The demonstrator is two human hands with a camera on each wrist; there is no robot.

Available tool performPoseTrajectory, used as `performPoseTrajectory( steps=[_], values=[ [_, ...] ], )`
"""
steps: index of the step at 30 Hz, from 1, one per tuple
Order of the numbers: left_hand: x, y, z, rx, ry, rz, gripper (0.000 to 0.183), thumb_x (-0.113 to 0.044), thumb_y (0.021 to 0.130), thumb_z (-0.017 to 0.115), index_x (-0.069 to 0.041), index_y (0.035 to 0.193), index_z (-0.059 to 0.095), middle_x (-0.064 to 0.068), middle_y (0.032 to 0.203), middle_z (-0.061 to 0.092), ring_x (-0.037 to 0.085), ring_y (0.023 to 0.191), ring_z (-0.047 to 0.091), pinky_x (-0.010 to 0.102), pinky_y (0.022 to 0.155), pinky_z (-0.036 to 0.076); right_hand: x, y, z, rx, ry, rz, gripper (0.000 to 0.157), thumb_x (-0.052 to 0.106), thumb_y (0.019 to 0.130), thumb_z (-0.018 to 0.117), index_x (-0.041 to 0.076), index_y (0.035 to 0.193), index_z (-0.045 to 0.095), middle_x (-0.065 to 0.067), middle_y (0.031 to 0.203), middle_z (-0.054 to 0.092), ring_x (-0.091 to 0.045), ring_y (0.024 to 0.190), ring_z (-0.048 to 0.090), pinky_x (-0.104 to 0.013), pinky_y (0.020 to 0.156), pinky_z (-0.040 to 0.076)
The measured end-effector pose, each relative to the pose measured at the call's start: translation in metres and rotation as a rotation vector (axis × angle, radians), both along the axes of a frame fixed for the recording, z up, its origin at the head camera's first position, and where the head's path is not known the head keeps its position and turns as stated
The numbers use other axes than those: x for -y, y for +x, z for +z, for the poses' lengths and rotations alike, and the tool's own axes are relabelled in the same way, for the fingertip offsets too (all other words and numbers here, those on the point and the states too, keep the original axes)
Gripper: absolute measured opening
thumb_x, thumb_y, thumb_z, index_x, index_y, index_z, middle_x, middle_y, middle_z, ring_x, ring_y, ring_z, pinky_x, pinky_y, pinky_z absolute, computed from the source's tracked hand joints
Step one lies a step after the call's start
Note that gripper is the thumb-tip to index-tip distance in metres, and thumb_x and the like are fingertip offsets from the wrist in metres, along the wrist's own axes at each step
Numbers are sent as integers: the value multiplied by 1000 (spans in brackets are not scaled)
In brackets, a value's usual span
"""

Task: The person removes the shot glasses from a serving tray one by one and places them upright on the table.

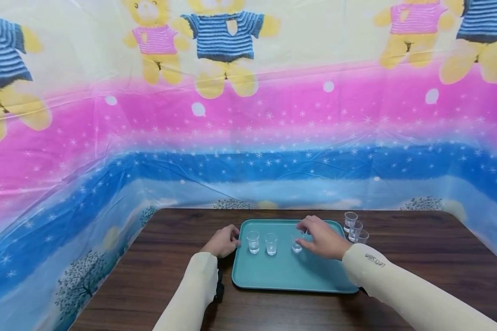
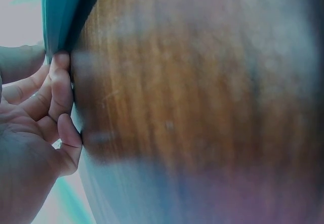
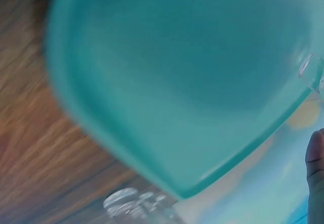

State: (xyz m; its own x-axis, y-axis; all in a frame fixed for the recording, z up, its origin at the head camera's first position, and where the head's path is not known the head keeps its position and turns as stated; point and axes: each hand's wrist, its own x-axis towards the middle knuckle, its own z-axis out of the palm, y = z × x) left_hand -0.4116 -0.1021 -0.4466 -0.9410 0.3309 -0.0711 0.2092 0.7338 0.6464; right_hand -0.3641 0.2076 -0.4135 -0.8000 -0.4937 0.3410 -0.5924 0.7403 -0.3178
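Three small clear shot glasses stand upright on a teal tray (image 1: 290, 280): a left glass (image 1: 253, 242), a middle glass (image 1: 271, 243) and a right glass (image 1: 297, 242). My left hand (image 1: 223, 241) is at the tray's left rim. In the left wrist view the thumb and fingers (image 2: 61, 87) pinch that tray edge (image 2: 61, 16). Over the right glass is my right hand (image 1: 323, 236), its thumb in front and its fingers spread behind. One fingertip (image 3: 316, 155) shows apart from the glass (image 3: 310, 72) in the right wrist view.
Three more shot glasses (image 1: 355, 228) stand in a row on the dark wood table (image 1: 422, 248), just beyond the tray's right edge and close to the right wrist. A printed cloth (image 1: 248, 168) hangs behind the table and along its sides.
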Motion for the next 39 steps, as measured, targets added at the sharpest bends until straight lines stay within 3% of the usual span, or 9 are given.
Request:
performPoseTrajectory(
  steps=[12, 21, 28, 39],
  values=[
    [1, 0, 0, 2, -7, 4, 26, -9, 94, 58, -2, 119, 52, 5, 87, 55, 17, 75, 54, 34, 66, 45, -31, 7, 7, 25, 34, -54, 30, 21, 86, 71, 6, 111, 62, -4, 99, 56, -19, 88, 54, -37, 74, 47],
    [-2, 0, 0, 5, -11, 7, 26, -10, 95, 58, -2, 119, 52, 5, 85, 55, 18, 74, 53, 34, 65, 45, -73, 19, 15, 15, 34, -105, 28, 20, 86, 72, 6, 108, 62, -3, 97, 57, -18, 85, 55, -36, 71, 48],
    [-1, 1, 2, 2, -9, -2, 27, -9, 95, 58, -1, 120, 52, 6, 86, 55, 18, 73, 53, 33, 63, 44, -111, 28, 13, -3, 13, -149, 29, 16, 84, 72, 4, 109, 62, -2, 94, 57, -14, 81, 55, -33, 67, 48],
    [-3, 0, 2, -4, -20, 8, 26, -9, 94, 58, -1, 119, 52, 6, 85, 55, 17, 73, 53, 34, 63, 45, -135, 38, 8, -22, 49, -191, 28, 17, 84, 72, 3, 107, 64, -1, 91, 57, -9, 78, 52, -32, 66, 48]
  ],
)
